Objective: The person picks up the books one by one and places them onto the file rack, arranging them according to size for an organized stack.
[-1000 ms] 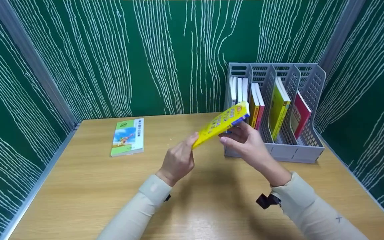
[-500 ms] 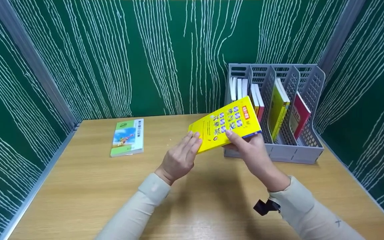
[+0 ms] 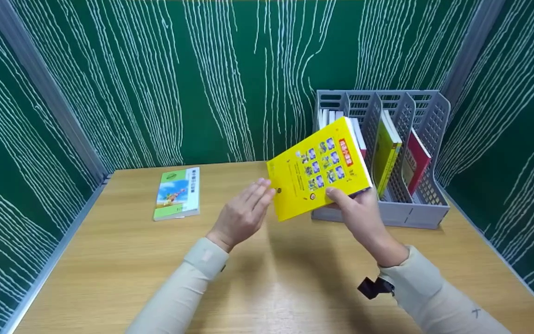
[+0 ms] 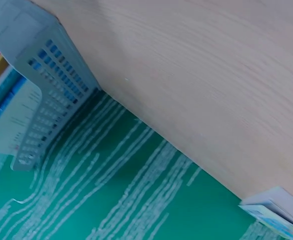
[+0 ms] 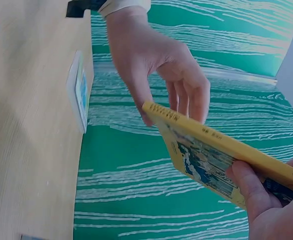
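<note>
My right hand (image 3: 362,211) grips a yellow book (image 3: 318,171) by its lower right corner, the thumb on the cover with printed pictures. In the right wrist view the book's yellow spine (image 5: 226,142) and its other, illustrated cover show, with fingers curled under it. My left hand (image 3: 241,213) is at the book's left edge, its fingers fairly straight and the fingertips right at that edge. The right wrist view shows the left hand (image 5: 156,70) with thumb and fingers apart around the book's corner. The book is tilted, raised over the table in front of the grey file rack (image 3: 387,211).
The rack stands back right, holding white-edged books, a yellow-green book (image 3: 385,157) and a red book (image 3: 415,160) in separate slots. A green and blue book (image 3: 177,194) lies flat on the wooden table (image 3: 109,260) at left. Green patterned panels (image 3: 220,69) enclose the table.
The right hand has taken hold of the yellow book, which has turned to show its cover and risen slightly. The left hand has loosened its hold and drawn a little to the left.
</note>
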The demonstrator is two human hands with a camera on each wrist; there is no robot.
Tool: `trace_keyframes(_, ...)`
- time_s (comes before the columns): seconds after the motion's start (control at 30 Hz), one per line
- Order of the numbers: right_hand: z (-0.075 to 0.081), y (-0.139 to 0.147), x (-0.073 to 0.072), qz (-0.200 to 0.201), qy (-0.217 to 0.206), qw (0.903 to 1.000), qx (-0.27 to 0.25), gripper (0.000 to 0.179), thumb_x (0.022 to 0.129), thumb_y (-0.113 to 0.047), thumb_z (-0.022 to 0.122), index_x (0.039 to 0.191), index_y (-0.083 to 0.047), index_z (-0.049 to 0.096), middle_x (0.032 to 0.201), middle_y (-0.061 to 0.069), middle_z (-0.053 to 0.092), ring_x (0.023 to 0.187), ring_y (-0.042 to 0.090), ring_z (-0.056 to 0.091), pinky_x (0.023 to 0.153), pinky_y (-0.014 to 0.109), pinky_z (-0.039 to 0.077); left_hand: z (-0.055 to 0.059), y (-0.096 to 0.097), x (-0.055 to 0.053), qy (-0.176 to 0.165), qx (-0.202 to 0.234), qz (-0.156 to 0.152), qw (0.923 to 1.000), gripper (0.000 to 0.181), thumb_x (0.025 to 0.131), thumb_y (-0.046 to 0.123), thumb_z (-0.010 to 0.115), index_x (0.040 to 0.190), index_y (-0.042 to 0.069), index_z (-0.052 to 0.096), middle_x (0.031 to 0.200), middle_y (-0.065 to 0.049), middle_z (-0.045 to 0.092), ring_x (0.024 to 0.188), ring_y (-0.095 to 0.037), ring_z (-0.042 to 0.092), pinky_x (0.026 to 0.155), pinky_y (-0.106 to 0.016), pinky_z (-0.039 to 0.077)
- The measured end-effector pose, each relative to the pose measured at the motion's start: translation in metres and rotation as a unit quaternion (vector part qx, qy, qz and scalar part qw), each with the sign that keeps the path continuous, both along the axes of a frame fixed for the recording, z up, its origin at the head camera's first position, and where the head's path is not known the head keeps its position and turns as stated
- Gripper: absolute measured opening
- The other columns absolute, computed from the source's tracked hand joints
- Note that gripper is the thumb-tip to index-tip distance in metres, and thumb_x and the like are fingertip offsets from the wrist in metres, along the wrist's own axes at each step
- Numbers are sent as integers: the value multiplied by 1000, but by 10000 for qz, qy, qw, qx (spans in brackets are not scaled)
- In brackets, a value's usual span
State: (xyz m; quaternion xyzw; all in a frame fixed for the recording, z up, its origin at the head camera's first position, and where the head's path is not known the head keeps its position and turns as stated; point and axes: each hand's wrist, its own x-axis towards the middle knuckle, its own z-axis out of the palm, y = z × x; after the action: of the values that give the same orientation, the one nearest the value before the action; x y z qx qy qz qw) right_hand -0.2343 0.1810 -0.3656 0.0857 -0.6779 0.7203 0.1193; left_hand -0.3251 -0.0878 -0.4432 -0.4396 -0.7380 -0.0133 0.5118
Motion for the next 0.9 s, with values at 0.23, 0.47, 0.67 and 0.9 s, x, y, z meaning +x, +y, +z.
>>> trace_keyframes(0.23, -1, 17, 0, -344, 310, 9987, 220, 48, 104, 4, 62, 150, 2, 49, 139, 21, 68, 112, 10, 78, 89, 30, 67, -1, -25, -14, -314, -39, 345, 9989, 29, 105, 8, 67, 132, -2, 68, 137, -19, 75, 127, -31, 74, 108, -39, 60)
trace_keyframes(0.47, 5, 36, 1, -775, 574, 9947, 360, 49, 103, 5, 62, 151, 2, 51, 138, 12, 71, 111, 6, 77, 86, 28, 67, -2, -49, -22, -962, 247, 720, 9924, 31, 98, 6, 77, 127, -3, 70, 133, -21, 76, 126, -34, 74, 108, -42, 60)
trace_keyframes(0.67, 9, 53, 4, -1285, 719, 9876, 553, 50, 103, 1, 66, 151, -4, 54, 139, 6, 71, 114, 7, 76, 89, 26, 65, -5, -72, -27, -1759, 525, 1178, 9759, 31, 99, 5, 75, 128, -4, 70, 134, -22, 75, 129, -37, 72, 111, -46, 58)
trace_keyframes(0.9, 14, 73, 8, -1843, 877, 9731, 1071, 51, 106, -3, 63, 156, -9, 52, 143, 4, 69, 115, 2, 75, 91, 21, 63, -6, -95, -30, -2471, 766, 1654, 9517, 34, 100, 4, 71, 132, -6, 67, 139, -24, 70, 133, -40, 68, 114, -51, 57)
